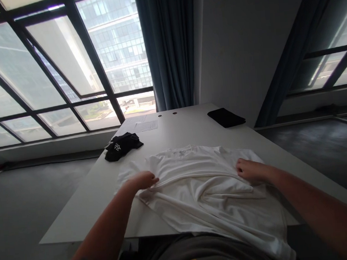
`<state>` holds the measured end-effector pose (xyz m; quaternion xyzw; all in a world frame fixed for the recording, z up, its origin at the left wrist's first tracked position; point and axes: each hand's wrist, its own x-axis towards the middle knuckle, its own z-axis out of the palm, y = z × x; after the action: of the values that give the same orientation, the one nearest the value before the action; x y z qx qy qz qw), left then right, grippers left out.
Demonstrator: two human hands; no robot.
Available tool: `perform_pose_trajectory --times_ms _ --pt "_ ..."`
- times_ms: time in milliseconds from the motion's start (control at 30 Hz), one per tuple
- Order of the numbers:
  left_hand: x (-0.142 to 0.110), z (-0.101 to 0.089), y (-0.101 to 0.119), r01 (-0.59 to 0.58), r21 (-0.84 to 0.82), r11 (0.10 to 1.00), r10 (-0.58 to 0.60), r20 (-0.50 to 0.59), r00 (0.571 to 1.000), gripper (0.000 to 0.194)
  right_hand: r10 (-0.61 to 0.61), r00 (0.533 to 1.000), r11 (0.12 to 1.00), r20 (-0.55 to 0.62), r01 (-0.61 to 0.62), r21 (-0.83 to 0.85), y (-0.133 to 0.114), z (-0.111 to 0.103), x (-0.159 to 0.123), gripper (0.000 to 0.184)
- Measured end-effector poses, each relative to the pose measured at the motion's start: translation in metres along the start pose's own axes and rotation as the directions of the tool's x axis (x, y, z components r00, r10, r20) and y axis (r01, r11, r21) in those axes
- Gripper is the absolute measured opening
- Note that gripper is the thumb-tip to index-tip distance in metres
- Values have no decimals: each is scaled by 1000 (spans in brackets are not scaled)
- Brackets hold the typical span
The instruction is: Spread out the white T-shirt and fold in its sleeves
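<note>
A white T-shirt [191,168] lies spread on the white table, its neckline toward the far side and its lower part bunched in folds. Part of the hem hangs over the near edge at the right. My left hand [144,180] is closed on the shirt's left side, below the sleeve. On the opposite side my right hand [248,170] grips the fabric with curled fingers. Between the two hands the cloth runs in a fairly straight crease.
On the white table [179,131], a crumpled black garment with white lettering [122,146] lies at the left. A folded black cloth [226,117] sits at the far right. Paper sheets [144,125] rest at the back left, near two round holes. Windows and a blue curtain [171,46] stand beyond.
</note>
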<state>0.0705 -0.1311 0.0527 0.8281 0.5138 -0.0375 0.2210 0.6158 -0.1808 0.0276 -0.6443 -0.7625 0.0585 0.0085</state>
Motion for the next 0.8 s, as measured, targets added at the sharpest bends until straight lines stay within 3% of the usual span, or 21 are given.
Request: perform_pose_trajectory --times_ms 100,200,300,400,500,567,700,800 --pt "29 -32 10 -5 52 999 4 22 1000 31 -81 972 996 218 84 -4 -21 -28 24 12" --pt "69 -46 30 21 136 990 -14 -55 998 27 -137 978 985 156 152 -83 -67 -41 55 24" --pt "107 -40 53 134 192 972 -101 -172 980 31 -94 993 989 67 101 -105 -117 -33 91 38" --pt "133 -21 69 295 182 938 -223 -335 916 39 -32 999 997 16 33 -66 -146 -10 126 63" --pt "144 0 72 396 134 909 -300 -449 841 47 33 999 999 7 -33 -29 -153 16 154 70" --pt "146 8 68 415 112 903 -314 -485 816 48 60 998 998 11 -60 11 -149 28 167 71" --pt "154 12 64 414 87 906 -318 -503 804 49 34 999 998 27 -36 59 -137 34 189 71" --pt "167 17 73 393 82 916 -304 -497 813 53 54 999 997 -4 -54 57 -136 31 200 68"
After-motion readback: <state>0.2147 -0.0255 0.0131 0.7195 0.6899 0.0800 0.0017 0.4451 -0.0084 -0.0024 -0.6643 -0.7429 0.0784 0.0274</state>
